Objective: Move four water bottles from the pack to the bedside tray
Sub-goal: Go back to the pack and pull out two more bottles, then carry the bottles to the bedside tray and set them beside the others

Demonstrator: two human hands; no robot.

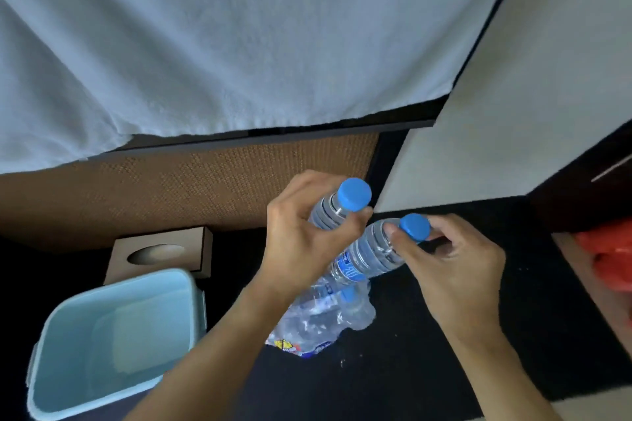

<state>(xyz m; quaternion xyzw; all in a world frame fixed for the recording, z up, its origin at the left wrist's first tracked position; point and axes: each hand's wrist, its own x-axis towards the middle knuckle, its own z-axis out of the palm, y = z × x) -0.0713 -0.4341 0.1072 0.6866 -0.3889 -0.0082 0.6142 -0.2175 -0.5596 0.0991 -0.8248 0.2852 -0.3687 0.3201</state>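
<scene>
My left hand grips a clear water bottle with a blue cap around its shoulder. My right hand pinches the neck of a second blue-capped bottle, which tilts toward the right. Both bottles are lifted above the crumpled plastic pack lying on the dark bedside top; at least one more blue cap shows inside the wrap. The pale blue plastic tray stands at the lower left with nothing in it.
A brown tissue box sits behind the tray. A white bed cover hangs over the woven headboard panel. Something orange-red lies at the right edge, beside a dark cabinet.
</scene>
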